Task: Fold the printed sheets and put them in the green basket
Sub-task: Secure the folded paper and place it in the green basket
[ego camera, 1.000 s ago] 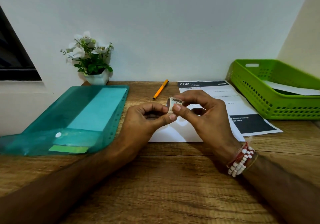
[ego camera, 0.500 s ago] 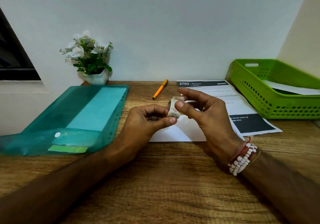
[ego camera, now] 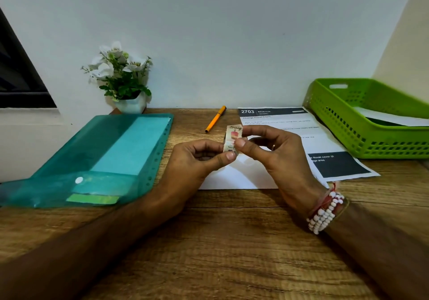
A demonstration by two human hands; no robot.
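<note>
Your left hand (ego camera: 192, 160): curled, with thumb and forefinger pinching the lower end of a small sticker strip (ego camera: 232, 138).
Your right hand (ego camera: 281, 158): gripping the same strip, thumb on its front and forefinger behind its top. You wear a ring (ego camera: 274, 147) on one finger and a beaded bracelet (ego camera: 325, 211) on the wrist.
Sticker strip: held upright above the worktop (ego camera: 232, 241) between both hands. It has scalloped edges, a cake picture and cursive lettering.
Printed sheet (ego camera: 301, 132): lies flat and unfolded on the worktop behind your hands. There is a dark header reading 2703 at its far end and a dark block at its near right corner.
White paper (ego camera: 232, 180): a plain white area below your hands. You cannot tell whether it belongs to the printed sheet or is a separate one.
Green basket (ego camera: 362, 125): far right by the wall, just beside the sheet's right edge, with a pale sheet (ego camera: 392, 118) lying inside it.
In the way: your hands and the strip cover the middle of the printed sheet, while the path from the sheet to the basket lies open.
Pen (ego camera: 216, 118): orange, lying aslant just left of the header, not touching it.
Folder (ego camera: 104, 158): translucent teal, flat on the left of the worktop, well apart from the sheet.
Flower pot (ego camera: 131, 105): white, holding white blooms, against the wall behind the folder.
</note>
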